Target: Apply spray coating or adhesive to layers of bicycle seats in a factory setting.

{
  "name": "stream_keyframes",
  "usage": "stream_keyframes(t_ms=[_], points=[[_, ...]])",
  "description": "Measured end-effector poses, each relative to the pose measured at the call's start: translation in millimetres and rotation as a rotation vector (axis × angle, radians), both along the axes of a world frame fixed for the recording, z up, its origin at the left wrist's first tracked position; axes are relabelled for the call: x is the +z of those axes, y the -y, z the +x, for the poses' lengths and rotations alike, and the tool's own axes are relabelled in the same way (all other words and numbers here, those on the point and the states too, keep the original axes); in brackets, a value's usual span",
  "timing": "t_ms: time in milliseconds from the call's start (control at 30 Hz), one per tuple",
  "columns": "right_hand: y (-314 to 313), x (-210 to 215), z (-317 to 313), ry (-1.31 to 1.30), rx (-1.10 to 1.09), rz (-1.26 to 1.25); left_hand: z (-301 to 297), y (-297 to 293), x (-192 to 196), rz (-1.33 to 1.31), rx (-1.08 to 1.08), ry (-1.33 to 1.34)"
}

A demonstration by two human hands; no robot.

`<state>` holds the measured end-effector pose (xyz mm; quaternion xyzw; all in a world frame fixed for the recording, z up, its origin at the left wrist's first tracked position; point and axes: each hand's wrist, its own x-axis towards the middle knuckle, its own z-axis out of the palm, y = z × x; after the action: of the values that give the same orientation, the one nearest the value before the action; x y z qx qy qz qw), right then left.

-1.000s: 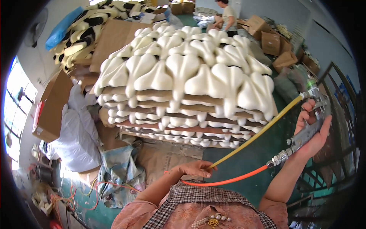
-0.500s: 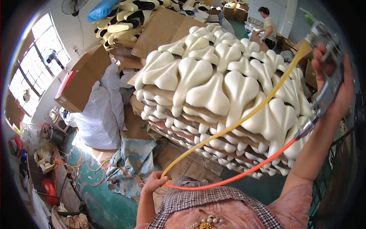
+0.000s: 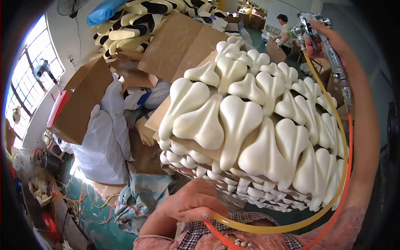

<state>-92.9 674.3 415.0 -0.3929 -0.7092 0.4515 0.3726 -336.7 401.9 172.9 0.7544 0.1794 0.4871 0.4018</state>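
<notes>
My right hand [image 3: 335,37] is raised at the upper right, its fingers wrapped round a metal spray gun [image 3: 334,62]. A yellow hose [image 3: 266,228] and an orange hose [image 3: 348,162] hang from the gun and loop down to the left. At the lower middle, my left hand [image 3: 193,202] is closed round both hoses in front of my checked apron [image 3: 254,217]. Cream-coloured foam bicycle saddles [image 3: 241,121] cover the top of a tall layered stack between my hands, with cardboard sheets [image 3: 202,151] between the layers. The gun is above the far right of the stack.
White sacks [image 3: 102,146] and an open cardboard box [image 3: 81,100] stand left of the stack. Further back lies a heap of cream-and-black pieces [image 3: 137,21]. A person [image 3: 284,35] works at the back. Loose hoses [image 3: 75,200] lie on the green floor.
My right hand has swung the spray gun up and left over the stack's far side. My left hand, gripping the hoses, has risen and moved right. The view has shifted slightly.
</notes>
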Motion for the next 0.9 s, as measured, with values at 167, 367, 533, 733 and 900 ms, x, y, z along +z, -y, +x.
stream_keyframes(t_ms=[167, 367, 533, 733, 900], points=[[-25, 2, -75, 0.151, -0.062, 0.033, -47, -40, 11, -0.021, -0.176, 0.091], [-75, -3, -131, 0.279, -0.121, 0.085, -89, -58, -4, -0.081, -0.205, 0.115], [-81, -11, -154, 0.339, -0.101, 0.07, -111, -63, -15, -0.124, -0.154, 0.129], [-121, -5, -157, 0.205, -0.151, 0.165, -114, -71, -15, -0.156, -0.198, 0.076], [-159, 6, -140, 0.215, -0.147, 0.147, -109, -75, -18, -0.136, -0.183, 0.072]])
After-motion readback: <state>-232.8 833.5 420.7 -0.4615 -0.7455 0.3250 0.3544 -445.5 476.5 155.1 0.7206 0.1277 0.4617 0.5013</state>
